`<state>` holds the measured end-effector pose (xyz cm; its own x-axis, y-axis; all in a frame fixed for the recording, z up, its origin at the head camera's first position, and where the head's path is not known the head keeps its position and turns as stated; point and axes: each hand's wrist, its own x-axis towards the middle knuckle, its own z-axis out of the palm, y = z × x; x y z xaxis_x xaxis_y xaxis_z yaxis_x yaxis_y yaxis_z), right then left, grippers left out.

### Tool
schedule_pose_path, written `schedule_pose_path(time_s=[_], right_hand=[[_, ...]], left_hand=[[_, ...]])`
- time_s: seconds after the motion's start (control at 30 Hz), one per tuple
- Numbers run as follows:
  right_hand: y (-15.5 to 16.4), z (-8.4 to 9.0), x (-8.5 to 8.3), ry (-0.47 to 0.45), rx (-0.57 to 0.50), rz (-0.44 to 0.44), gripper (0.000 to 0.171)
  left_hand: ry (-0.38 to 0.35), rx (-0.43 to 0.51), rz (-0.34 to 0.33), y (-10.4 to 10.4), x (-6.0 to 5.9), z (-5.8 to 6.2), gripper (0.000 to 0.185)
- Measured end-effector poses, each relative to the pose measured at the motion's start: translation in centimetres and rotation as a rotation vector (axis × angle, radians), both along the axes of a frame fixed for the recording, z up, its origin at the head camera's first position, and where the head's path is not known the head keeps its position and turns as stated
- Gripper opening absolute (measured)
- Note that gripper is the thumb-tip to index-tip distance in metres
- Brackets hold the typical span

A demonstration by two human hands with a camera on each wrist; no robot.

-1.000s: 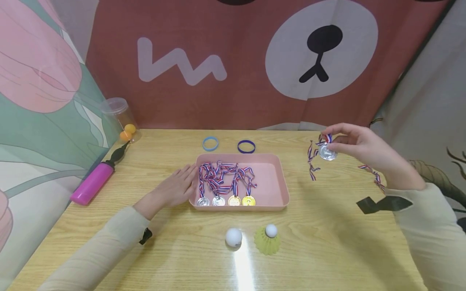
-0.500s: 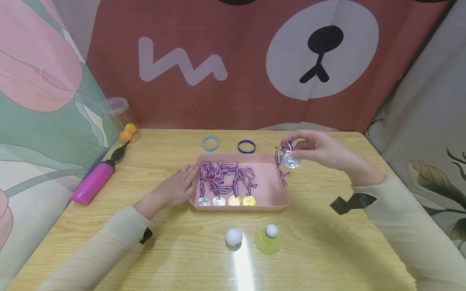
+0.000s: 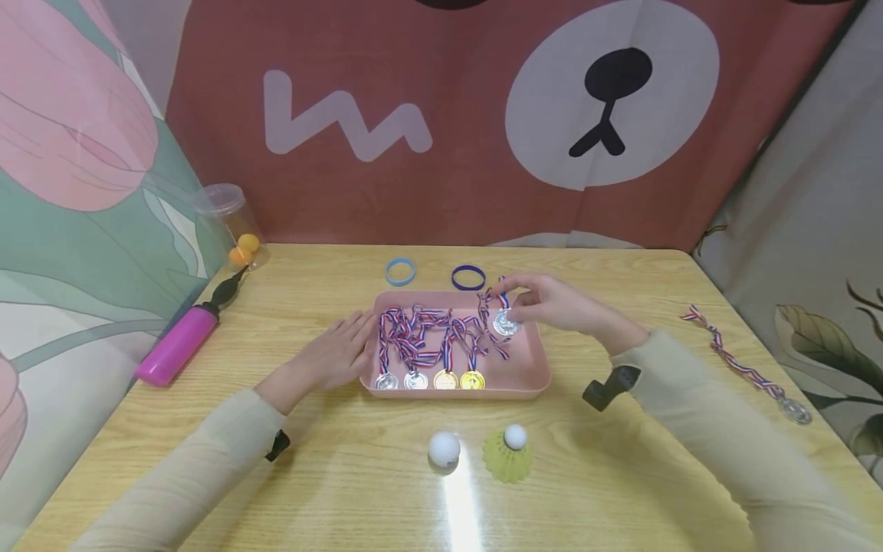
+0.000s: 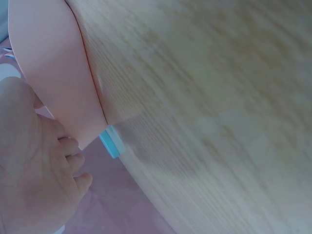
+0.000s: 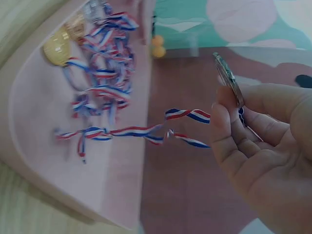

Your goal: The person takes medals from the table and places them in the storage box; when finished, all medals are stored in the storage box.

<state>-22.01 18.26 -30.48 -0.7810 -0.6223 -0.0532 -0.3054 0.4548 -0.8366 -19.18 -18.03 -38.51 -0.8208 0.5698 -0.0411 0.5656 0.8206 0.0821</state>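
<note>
My right hand (image 3: pixel 555 303) pinches a silver medal (image 3: pixel 507 323) over the right half of the pink tray (image 3: pixel 520 376). Its striped ribbon (image 5: pixel 131 131) hangs down toward the tray in the right wrist view. Inside the tray, to the left, lie two silver medals (image 3: pixel 415 380) and two gold-toned medals (image 3: pixel 472 380) in a row along the near side, their red, white and blue ribbons (image 3: pixel 421 337) heaped behind them. My left hand (image 3: pixel 329 354) rests with straight fingers on the tray's left rim; in the left wrist view its fingers lie along the tray wall (image 4: pixel 53 63).
Another silver medal (image 3: pixel 796 411) with its ribbon lies at the table's right. Behind the tray are light blue (image 3: pixel 400 272) and purple (image 3: pixel 468 278) wristbands. A white ball (image 3: pixel 444 450) and yellow shuttlecock (image 3: pixel 508 458) sit in front. A pink pump (image 3: pixel 178 345) and clear jar (image 3: pixel 231 222) stand left.
My right hand has carried the silver medal leftward from the table's right side to over the tray. The left hand has stayed at the tray's left rim.
</note>
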Motion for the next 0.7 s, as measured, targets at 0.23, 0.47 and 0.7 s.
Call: schedule_pose_path(time_s=[0.23, 0.47, 0.7], right_hand=[[-0.5, -2.5, -0.9, -0.029, 0.056, -0.039, 0.038], [-0.5, -4.6, -0.9, -0.073, 0.062, 0.028, 0.034], [-0.7, -6.2, -0.4, -0.007, 0.107, 0.153, 0.024]], left_hand=[[-0.003, 0.002, 0.003, 0.0, 0.0, 0.0, 0.056], [-0.006, 0.010, 0.004, 0.0, -0.1, 0.0, 0.056], [-0.002, 0.008, 0.000, 0.0, 0.0, -0.1, 0.056]])
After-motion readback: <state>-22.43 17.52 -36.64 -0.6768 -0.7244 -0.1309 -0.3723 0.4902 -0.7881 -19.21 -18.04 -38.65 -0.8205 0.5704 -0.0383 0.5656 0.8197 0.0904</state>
